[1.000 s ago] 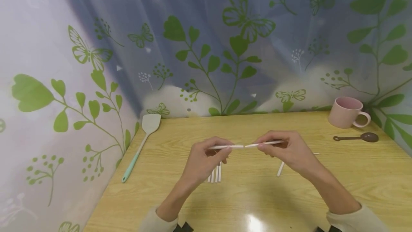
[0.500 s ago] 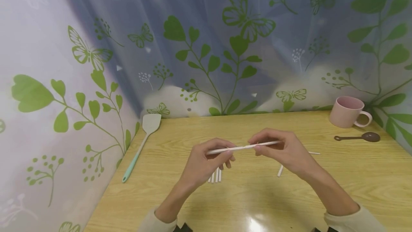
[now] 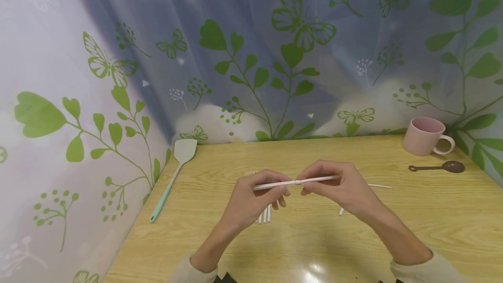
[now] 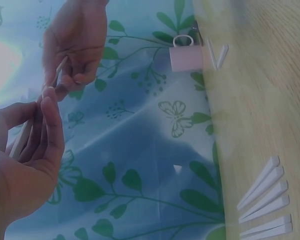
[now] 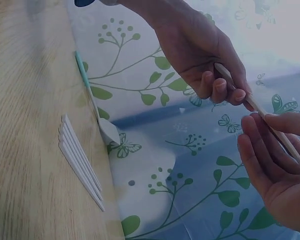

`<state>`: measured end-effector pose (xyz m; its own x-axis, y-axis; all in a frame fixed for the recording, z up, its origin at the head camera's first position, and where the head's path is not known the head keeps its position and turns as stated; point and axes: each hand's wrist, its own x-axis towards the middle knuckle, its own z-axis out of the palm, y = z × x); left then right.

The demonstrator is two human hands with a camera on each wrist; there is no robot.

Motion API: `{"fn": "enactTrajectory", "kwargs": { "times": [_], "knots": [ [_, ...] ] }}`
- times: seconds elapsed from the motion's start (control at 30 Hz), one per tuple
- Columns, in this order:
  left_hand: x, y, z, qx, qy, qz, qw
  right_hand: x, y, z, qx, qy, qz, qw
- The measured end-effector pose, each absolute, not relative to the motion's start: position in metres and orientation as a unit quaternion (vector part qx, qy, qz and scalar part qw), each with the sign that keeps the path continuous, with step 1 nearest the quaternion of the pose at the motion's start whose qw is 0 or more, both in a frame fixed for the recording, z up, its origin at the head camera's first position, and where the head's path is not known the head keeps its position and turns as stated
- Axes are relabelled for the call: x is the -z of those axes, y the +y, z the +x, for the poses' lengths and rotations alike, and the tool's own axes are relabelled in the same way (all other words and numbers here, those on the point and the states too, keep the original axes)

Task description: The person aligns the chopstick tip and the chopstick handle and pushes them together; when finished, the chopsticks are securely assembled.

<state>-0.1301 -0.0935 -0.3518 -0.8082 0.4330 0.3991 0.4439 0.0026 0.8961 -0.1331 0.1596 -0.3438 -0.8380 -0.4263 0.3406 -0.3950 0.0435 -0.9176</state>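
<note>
Above the middle of the table my left hand point(image 3: 251, 200) pinches a white chopstick point(image 3: 265, 185) between thumb and fingers. Facing it, my right hand point(image 3: 347, 189) pinches a second white chopstick point(image 3: 324, 178) the same way. Both sticks lie nearly level, in one line, their inner ends meeting between the fingertips; whether they touch cannot be told. Below the left hand, several white chopsticks point(image 5: 80, 162) lie side by side on the table, partly hidden by that hand in the head view. Two more, one chopstick point(image 3: 381, 186) and another point(image 3: 341, 211), lie partly behind the right hand.
A spatula point(image 3: 173, 178) with a mint handle lies along the table's left side. At the back right stand a pink mug point(image 3: 421, 136) and, before it, a brown spoon point(image 3: 436, 167). A patterned curtain point(image 3: 251, 77) hangs behind the wooden table point(image 3: 298, 248).
The two held chopsticks have come from a small gap to end against end. My right hand has shifted left, and its stick now lies closer to level.
</note>
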Motion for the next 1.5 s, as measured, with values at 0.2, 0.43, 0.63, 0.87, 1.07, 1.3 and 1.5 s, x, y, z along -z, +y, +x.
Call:
{"fn": "enactTrajectory", "kwargs": {
  "times": [0.2, 0.43, 0.63, 0.87, 1.07, 1.3, 1.5],
  "knots": [
    [0.352, -0.091, -0.131, 0.638, -0.703, -0.314, 0.006, 0.344, 0.157, -0.132, 0.635, 0.719, -0.281, 0.006],
    [0.352, -0.089, -0.130, 0.641, -0.703, -0.307, 0.011, 0.345, 0.153, -0.132, 0.639, 0.718, -0.276, -0.006],
    [0.351, -0.087, -0.130, 0.641, -0.706, -0.301, 0.014, 0.347, 0.151, -0.132, 0.645, 0.711, -0.282, -0.016],
    [0.352, -0.083, -0.130, 0.641, -0.709, -0.293, 0.021, 0.350, 0.149, -0.131, 0.650, 0.708, -0.276, -0.023],
    [0.354, -0.081, -0.132, 0.640, -0.713, -0.287, 0.009, 0.350, 0.155, -0.135, 0.639, 0.714, -0.285, -0.009],
    [0.355, -0.089, -0.135, 0.630, -0.727, -0.272, -0.006, 0.350, 0.166, -0.147, 0.612, 0.726, -0.312, -0.011],
    [0.362, -0.101, -0.138, 0.642, -0.729, -0.238, -0.010, 0.357, 0.170, -0.158, 0.628, 0.732, -0.263, -0.021]
  ]
}}
